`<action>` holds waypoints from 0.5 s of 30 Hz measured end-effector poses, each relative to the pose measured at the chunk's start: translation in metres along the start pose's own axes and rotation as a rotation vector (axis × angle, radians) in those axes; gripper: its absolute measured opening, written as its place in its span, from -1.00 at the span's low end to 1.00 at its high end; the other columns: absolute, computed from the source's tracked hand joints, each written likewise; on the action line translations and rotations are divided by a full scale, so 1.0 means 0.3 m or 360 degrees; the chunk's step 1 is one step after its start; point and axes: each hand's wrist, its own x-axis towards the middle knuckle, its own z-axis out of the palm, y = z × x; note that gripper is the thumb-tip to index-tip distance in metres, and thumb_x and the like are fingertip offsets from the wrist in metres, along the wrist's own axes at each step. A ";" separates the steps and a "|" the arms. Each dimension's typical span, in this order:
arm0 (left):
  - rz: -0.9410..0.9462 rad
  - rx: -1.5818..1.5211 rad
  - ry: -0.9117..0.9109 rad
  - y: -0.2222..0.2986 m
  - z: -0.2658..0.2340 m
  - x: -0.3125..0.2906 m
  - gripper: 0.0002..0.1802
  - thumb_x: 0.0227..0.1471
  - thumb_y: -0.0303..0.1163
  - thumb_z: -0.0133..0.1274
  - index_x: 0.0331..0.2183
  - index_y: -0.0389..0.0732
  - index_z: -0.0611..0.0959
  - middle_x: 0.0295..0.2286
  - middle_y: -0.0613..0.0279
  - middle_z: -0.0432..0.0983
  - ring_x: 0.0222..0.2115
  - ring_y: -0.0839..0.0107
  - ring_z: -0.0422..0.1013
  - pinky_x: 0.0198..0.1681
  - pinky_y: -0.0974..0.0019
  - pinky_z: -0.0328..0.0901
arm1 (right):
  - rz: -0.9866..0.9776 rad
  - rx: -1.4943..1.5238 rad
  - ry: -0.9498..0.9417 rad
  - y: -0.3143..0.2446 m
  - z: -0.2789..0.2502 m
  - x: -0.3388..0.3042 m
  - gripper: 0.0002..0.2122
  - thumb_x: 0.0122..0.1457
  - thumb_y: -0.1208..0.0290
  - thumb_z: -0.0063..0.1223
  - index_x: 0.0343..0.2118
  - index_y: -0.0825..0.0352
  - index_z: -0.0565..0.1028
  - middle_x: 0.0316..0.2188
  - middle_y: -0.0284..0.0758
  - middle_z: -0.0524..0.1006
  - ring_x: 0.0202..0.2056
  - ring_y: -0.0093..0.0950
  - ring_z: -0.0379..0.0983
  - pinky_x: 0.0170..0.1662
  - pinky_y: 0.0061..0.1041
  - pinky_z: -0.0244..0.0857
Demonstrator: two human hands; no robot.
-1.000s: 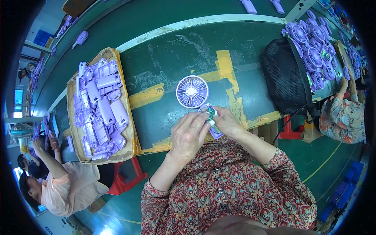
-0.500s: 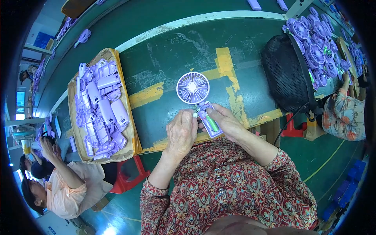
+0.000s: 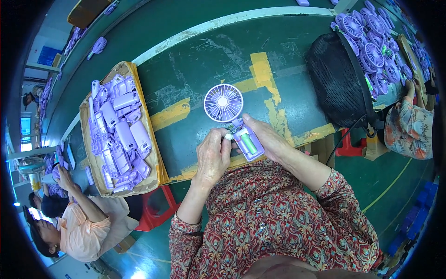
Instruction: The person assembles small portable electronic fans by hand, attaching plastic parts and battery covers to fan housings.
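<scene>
- here, at frame centre, the small lilac plastic handheld fan point(image 3: 232, 118) lies on the dark green table point(image 3: 195, 60), its round head away from the person.
- the right hand point(image 3: 267, 139) wraps the open handle; its grip is closed around it.
- the left hand point(image 3: 211, 156) pinches a small white part at the handle.
- likely risk: the part slips, or the green cell pops out.
- the cardboard tray of lilac shells point(image 3: 118, 128) sits at left.

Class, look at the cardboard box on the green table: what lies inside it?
The cardboard box holds a loose heap of purple plastic fan handle shells, piled on one another. The box's floor and whatever lies beneath the top pieces are covered, so they cannot be seen.
</scene>
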 end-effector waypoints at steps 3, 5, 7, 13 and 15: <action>-0.0039 -0.0031 0.0015 -0.012 0.019 -0.003 -0.86 -0.08 -0.60 -0.03 -0.37 -0.28 0.41 -0.51 0.03 0.40 -0.50 0.08 0.42 -0.45 0.14 0.29 | -0.0018 0.0002 0.0005 0.008 -0.003 0.007 -0.60 0.24 0.11 -0.21 -0.15 0.43 0.36 -0.36 -0.23 0.48 -0.38 -0.47 0.50 -0.33 -0.55 0.44; -0.0076 -0.0039 0.0007 -0.013 0.027 -0.003 -0.86 -0.08 -0.60 -0.03 -0.37 -0.28 0.41 -0.51 0.03 0.40 -0.51 0.09 0.42 -0.45 0.14 0.29 | -0.0014 0.0029 0.0031 0.000 0.007 -0.003 -0.62 0.24 0.13 -0.20 -0.16 0.42 0.36 -0.37 -0.24 0.47 -0.40 -0.49 0.49 -0.34 -0.56 0.44; -0.0089 -0.0084 0.0024 -0.008 0.032 0.000 -0.86 -0.08 -0.61 -0.03 -0.37 -0.28 0.41 -0.52 0.03 0.40 -0.53 0.10 0.42 -0.46 0.14 0.29 | -0.0012 0.0057 0.0059 0.000 0.003 -0.003 -0.64 0.23 0.15 -0.19 -0.17 0.41 0.36 -0.38 -0.25 0.47 -0.43 -0.51 0.48 -0.35 -0.57 0.43; -0.0107 -0.0133 0.0043 -0.013 0.044 0.002 -0.86 -0.08 -0.61 -0.03 -0.37 -0.28 0.40 -0.53 0.03 0.39 -0.55 0.10 0.41 -0.48 0.15 0.28 | -0.0019 0.0008 0.0036 0.020 -0.028 0.013 -0.67 0.24 0.21 -0.19 -0.14 0.41 0.36 -0.37 -0.30 0.47 -0.40 -0.59 0.44 -0.34 -0.60 0.38; -0.0094 -0.0109 0.0040 -0.018 0.048 0.005 -0.85 -0.09 -0.62 -0.03 -0.37 -0.28 0.40 -0.52 0.03 0.39 -0.54 0.10 0.41 -0.47 0.15 0.28 | -0.0066 0.0027 -0.0033 0.019 -0.028 0.012 -0.67 0.24 0.23 -0.20 -0.12 0.41 0.36 -0.37 -0.33 0.47 -0.38 -0.62 0.42 -0.31 -0.62 0.35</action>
